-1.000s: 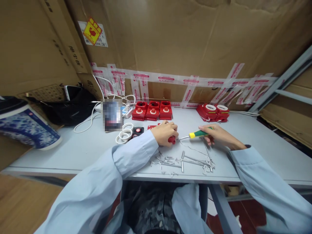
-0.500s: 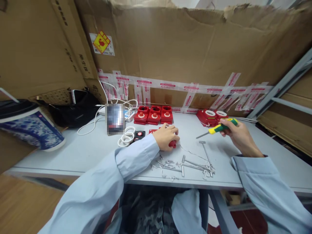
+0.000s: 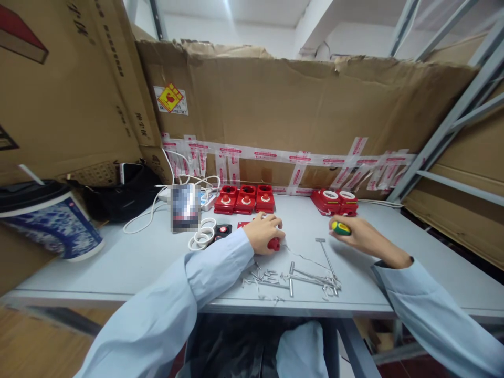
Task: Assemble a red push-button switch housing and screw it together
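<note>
My left hand (image 3: pixel 264 233) is closed over a small red part (image 3: pixel 273 244) on the table, its fingers curled around it. On the right, my right hand (image 3: pixel 356 234) grips the green and yellow handle of a screwdriver (image 3: pixel 340 228); the handle end faces the camera and the shaft is hidden. Silver screws (image 3: pixel 270 275) lie in front of my left hand. Metal T-shaped rods (image 3: pixel 326 257) and thin white strings lie between the two hands. Beside my left forearm are white rings (image 3: pixel 202 236) and a black part with a red button (image 3: pixel 223 230).
Three red housings (image 3: pixel 245 200) stand at the back, with more red parts with white rings (image 3: pixel 331 201) at the back right. A blurred phone (image 3: pixel 185 207), white cables, a black bag (image 3: pixel 118 194) and a large cup (image 3: pixel 55 220) occupy the left. Cardboard walls the table.
The camera view has tilted up. My right hand has turned the screwdriver, so its shaft no longer shows and its handle end faces the camera. My left hand stays on the red part.
</note>
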The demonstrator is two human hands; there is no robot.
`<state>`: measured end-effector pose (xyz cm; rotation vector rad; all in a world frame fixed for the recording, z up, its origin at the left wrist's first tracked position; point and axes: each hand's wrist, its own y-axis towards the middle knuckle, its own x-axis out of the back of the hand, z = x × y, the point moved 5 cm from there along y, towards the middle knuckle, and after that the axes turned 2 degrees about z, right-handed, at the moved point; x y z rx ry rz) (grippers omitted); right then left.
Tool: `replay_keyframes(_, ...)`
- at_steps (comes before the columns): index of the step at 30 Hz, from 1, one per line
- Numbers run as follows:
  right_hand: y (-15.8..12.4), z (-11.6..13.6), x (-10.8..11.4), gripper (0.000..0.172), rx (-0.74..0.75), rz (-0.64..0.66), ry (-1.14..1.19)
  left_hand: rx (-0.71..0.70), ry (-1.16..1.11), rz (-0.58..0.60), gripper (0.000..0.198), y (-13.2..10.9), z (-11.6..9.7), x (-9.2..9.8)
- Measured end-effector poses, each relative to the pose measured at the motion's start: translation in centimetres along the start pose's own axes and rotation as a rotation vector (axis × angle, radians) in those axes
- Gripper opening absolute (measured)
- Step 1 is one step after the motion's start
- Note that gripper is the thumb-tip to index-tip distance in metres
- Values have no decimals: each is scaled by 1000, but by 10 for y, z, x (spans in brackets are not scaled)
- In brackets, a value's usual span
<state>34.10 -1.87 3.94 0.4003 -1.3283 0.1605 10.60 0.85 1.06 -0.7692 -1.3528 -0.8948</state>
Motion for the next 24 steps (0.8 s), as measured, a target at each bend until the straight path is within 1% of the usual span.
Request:
replay_keyframes(1,0,-5,-10,14,-6,86,1,8,4,13,29,0,0,0)
replay_keyframes(2,0,-11,-18,18,-26,139,10,17,8,24,29,1,0,0)
replay_keyframes(4,0,-20,-28,34,-30,167,49,36,9,53,29,2,1,0)
replay_keyframes(6,1,-24,-35,42,-13,159,93,46,4,88,28,3,2,1)
replay_keyframes(8,3,-23,-39,41,12,169,125,45,-9,116,27,4,3,2)
replay_keyframes(10,8,-20,-43,34,29,204,136,39,-31,127,26,5,5,3)
replay_keyframes(12,12,-16,-46,25,30,235,132,28,-58,123,26,6,7,4)
replay_keyframes(14,16,-16,-47,20,18,247,115,15,-83,99,26,5,10,7)
replay_keyframes(18,21,-23,-46,19,-54,196,55,13,-106,32,25,2,15,21)
replay_keyframes(21,25,-29,-41,16,-160,111,-3,26,-124,1,24,1,19,34)
replay_keyframes(24,29,-27,-38,17,-278,29,-45,35,-137,-46,23,2,22,43)
